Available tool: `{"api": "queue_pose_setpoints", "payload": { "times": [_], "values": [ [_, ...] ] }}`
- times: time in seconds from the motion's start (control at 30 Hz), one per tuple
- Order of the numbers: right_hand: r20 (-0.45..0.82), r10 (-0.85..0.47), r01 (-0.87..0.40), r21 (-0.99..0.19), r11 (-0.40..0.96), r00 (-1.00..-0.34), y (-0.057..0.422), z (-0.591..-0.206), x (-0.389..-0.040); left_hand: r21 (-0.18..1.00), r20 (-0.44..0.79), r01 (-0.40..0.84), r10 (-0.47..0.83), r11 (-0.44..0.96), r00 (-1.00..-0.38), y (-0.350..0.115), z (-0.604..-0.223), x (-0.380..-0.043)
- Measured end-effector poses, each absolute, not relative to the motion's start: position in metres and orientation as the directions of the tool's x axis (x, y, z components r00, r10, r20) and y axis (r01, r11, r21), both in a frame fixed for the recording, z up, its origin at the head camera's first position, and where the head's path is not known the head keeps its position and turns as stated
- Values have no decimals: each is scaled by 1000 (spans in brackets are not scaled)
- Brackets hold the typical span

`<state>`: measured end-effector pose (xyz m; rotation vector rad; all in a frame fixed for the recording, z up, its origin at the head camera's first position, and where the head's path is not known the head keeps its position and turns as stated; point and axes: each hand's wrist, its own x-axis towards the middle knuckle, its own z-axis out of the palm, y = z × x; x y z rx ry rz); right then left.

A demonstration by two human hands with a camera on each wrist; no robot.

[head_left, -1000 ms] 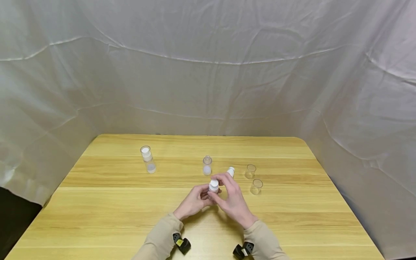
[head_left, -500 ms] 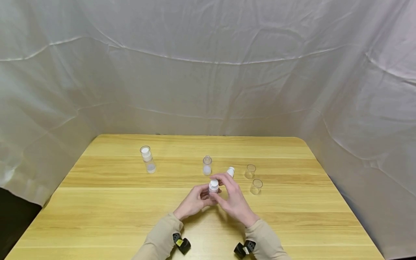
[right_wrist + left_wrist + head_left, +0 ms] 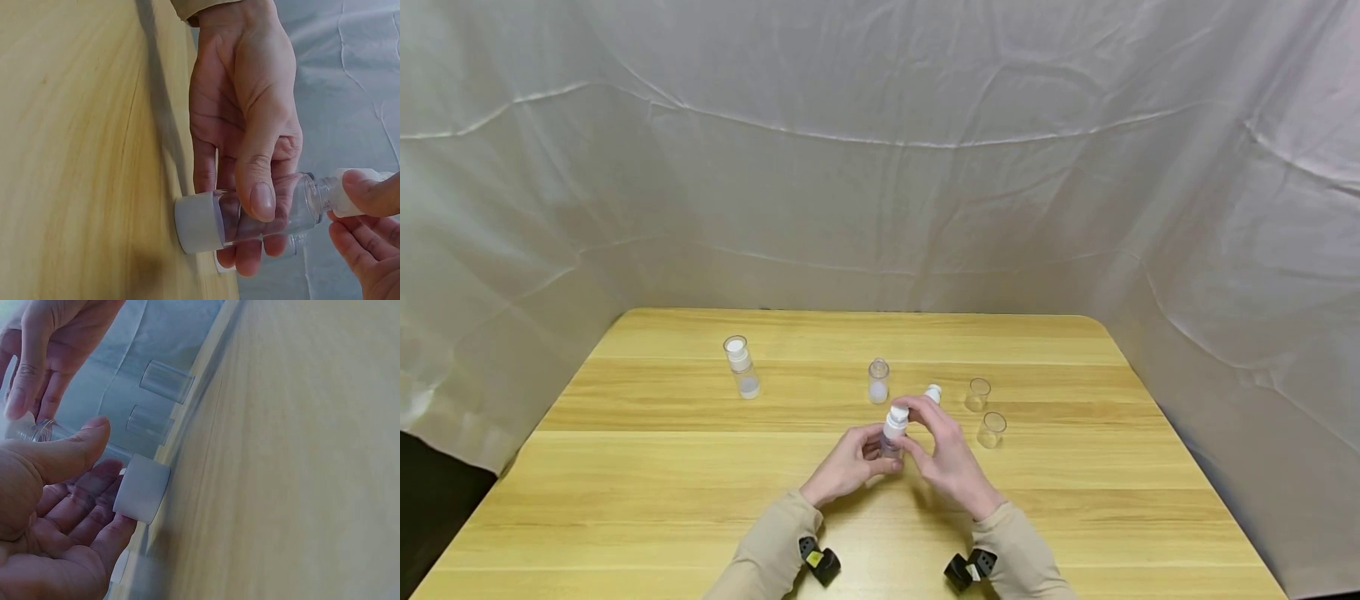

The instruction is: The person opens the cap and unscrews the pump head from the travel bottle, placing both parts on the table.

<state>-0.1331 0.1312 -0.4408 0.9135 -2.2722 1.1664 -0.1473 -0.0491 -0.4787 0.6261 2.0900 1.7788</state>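
Note:
My left hand (image 3: 850, 462) grips a small clear bottle (image 3: 306, 203) with a white base (image 3: 142, 487), thumb on one side and fingers on the other. At the top of the bottle, my right hand (image 3: 951, 458) pinches a white pump head (image 3: 896, 418) between thumb and fingers. In the right wrist view a stretch of clear neck (image 3: 326, 192) shows between the bottle's shoulder and the pump head. How far the pump head sits on the neck I cannot tell. The base is near the wooden table (image 3: 300, 456); contact is unclear.
Beyond my hands stands a clear bottle without a pump (image 3: 878, 390). A second white pump head (image 3: 933, 394) is partly hidden behind my right hand. Two clear caps (image 3: 978, 396) are on the right. A capped bottle (image 3: 742, 371) stands at the left. Grey cloth (image 3: 880, 192) surrounds the table.
The white pump head has risen and tilted slightly to the right with my right hand, showing more of the clear bottle below it. My left hand has stayed in place.

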Motion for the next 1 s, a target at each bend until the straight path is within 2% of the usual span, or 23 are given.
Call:
{"api": "queue_pose_setpoints", "payload": {
  "times": [0.17, 0.37, 0.67, 1.0],
  "values": [
    [645, -331, -724, -584, 367, -688, 133, -442, -136, 983, 27, 118, 523, 140, -852, -50, -478, -147],
    [648, -282, -703, -603, 377, -707, 134, -440, -137, 986, 36, 117, 530, 121, -847, -50, -477, -147],
    [586, -204, -578, -572, 582, -784, 140, -438, -137, 987, 56, 130, 546, 97, -836, -51, -479, -146],
    [374, -147, -359, -597, 717, -916, 151, -438, -138, 985, 46, 127, 540, 114, -840, -50, -478, -146]
  ]
}}
